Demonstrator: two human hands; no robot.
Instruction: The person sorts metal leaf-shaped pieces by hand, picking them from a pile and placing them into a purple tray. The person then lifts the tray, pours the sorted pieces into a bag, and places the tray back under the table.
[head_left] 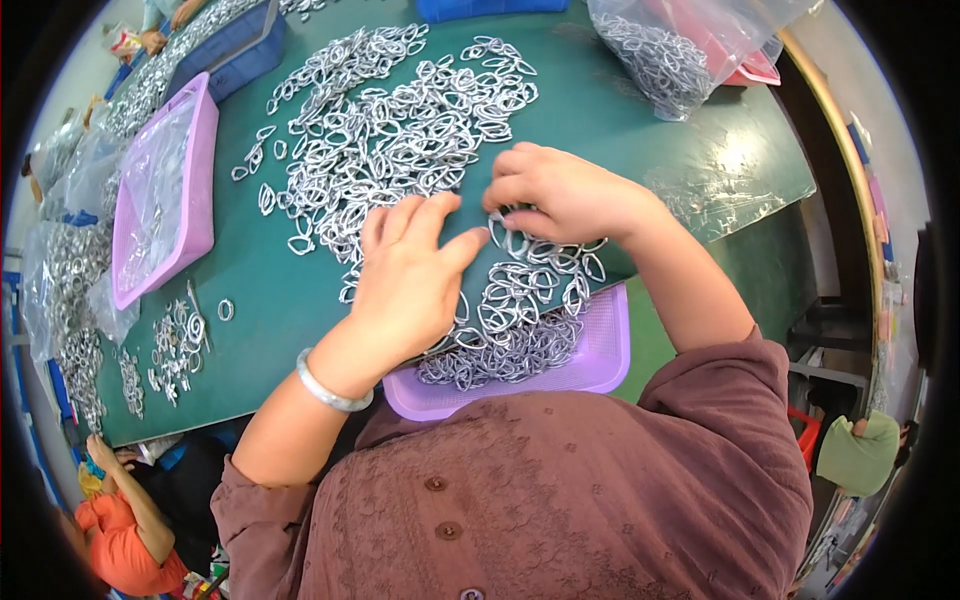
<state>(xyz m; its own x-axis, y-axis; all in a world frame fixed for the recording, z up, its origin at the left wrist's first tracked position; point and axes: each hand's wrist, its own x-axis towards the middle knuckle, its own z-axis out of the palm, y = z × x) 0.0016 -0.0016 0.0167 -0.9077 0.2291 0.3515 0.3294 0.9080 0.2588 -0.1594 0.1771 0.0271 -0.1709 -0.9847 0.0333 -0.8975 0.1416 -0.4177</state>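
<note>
A large pile of silver oval metal rings (400, 130) lies on the green table (590, 130) in front of me. My left hand (410, 275) rests palm down at the pile's near edge, fingers spread, with a pale bangle (328, 385) on the wrist. To its right, my right hand (560, 195) has its fingers curled and pinched around a metal ring (497, 232). Below both hands a smaller heap of rings (518, 290) sits at the table's edge. Under that edge a purple basket (608, 345) holds many more rings.
A pink-purple tray (200, 190) with clear plastic stands at the left, near a blue bin (232, 55). Small metal pieces (180, 345) lie at the near left. A bag of rings (655, 65) sits at the far right. A person in orange (125, 540) is at the lower left.
</note>
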